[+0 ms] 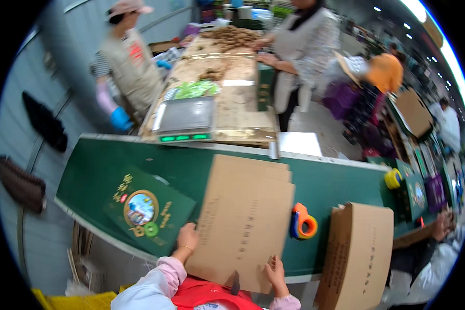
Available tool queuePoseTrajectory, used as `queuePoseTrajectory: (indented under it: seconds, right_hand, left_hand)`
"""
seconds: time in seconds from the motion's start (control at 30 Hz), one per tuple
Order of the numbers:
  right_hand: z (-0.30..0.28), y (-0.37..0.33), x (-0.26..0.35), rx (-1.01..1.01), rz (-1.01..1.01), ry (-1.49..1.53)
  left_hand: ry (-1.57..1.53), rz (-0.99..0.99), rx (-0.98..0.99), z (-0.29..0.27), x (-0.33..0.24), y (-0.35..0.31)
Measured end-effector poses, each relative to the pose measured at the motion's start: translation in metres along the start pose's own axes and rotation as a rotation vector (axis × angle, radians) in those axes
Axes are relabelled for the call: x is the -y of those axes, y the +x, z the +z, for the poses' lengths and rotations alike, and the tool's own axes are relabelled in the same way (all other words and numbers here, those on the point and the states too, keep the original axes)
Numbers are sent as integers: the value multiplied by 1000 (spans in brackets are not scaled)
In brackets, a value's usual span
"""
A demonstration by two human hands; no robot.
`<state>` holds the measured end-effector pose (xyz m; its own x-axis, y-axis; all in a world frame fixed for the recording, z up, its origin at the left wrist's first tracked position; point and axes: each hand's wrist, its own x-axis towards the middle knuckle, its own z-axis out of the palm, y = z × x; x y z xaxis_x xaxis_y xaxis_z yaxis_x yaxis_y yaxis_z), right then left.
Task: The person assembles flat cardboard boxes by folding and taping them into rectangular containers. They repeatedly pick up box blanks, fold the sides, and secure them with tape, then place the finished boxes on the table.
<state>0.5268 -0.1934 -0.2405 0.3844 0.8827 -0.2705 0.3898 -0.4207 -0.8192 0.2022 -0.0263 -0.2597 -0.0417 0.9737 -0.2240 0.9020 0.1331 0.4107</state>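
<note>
A flattened brown cardboard carton [245,217], with dark print on its face, lies tilted across the green bench in front of me. At its left edge my left hand [187,238] is closed on the cardboard, some fingers hidden behind it. My right hand [276,274] grips the lower right edge of the same carton. Left of it lies a flat green printed box panel [152,209] with a round picture and a small green ring on it. Just right of the carton rests an orange and blue tape dispenser [305,225].
A stack of folded brown cartons [359,253] leans at the bench's right. Beyond the green bench [336,181] stand a digital scale [185,116] and a table with brown produce [230,39]. Two people work there. At far right another person's hand [443,225] shows near yellow tape [392,179].
</note>
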Motion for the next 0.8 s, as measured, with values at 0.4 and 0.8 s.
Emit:
queuePoseTrajectory:
  seconds: [0.4,0.8]
  right_hand:
    - [31,88,19,-346,447,-358]
    - [5,77,30,-715,428,280]
  left_hand:
    - [-251,59,134,28,-17,-8]
    - [-1012,-328,273,-69,-78,25]
